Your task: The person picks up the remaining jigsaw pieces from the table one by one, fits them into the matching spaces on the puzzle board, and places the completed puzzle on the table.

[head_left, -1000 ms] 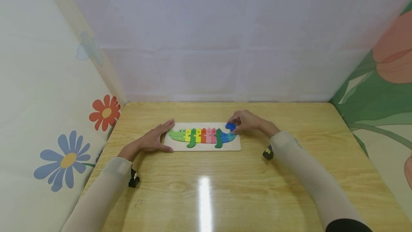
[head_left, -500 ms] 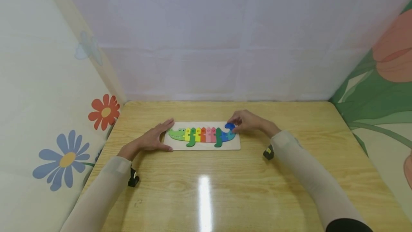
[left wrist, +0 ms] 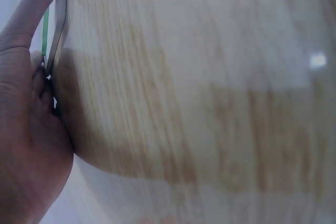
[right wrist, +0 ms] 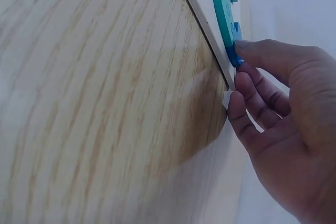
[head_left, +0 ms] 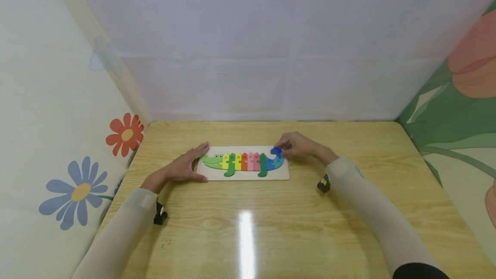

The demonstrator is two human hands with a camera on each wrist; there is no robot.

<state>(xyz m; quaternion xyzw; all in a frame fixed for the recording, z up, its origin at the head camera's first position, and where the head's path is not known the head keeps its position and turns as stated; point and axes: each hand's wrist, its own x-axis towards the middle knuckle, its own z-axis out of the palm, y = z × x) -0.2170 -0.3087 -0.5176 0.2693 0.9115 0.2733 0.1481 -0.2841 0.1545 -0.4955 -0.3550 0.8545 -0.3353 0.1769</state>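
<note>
A flat wooden crocodile puzzle board [head_left: 244, 177] lies on the table, its colored pieces set in a row from a green head [head_left: 212, 162] to a dark blue tail piece [head_left: 277, 151]. My left hand [head_left: 180, 168] spans the board's left end, fingers stretched to the far corner and thumb along the near one. In the left wrist view the thumb [left wrist: 23, 22] lies against the board's edge. My right hand [head_left: 298, 144] pinches the tail piece between thumb and fingers. The right wrist view shows the thumb tip [right wrist: 242, 45] on its blue edge; fingers hide part of it.
The wooden table [head_left: 217, 236] reaches back to a pale cloth wall [head_left: 232, 46]. Flower-printed panels [head_left: 69, 98] flank it at left and right. A black wrist device [head_left: 323, 183] sits under each forearm.
The right thumb and fingers have shifted very slightly at the tail piece. The left hand and the board keep their places, with only a tiny drift of the whole view.
</note>
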